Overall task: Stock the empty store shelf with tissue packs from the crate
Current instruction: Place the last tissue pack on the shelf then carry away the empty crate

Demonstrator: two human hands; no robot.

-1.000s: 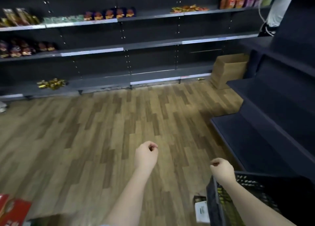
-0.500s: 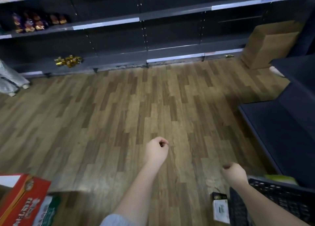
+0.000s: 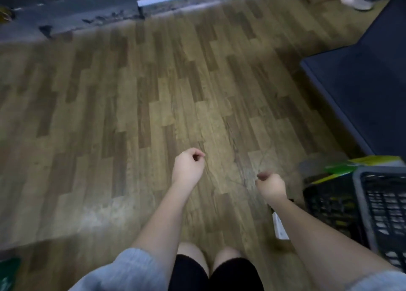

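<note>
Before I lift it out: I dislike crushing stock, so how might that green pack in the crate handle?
The green pack probably gives under a squeeze, since its wrapper looks thin and glossy. It may also feel slippery. It sticks out above the crate rim, so it could tip or slide if nudged.

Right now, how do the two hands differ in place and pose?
The left hand hangs over bare floor, farther forward; the right hand is nearer the body, close to the crate. The left knuckles point right, the right ones left. Both are curled and hold nothing.
</note>
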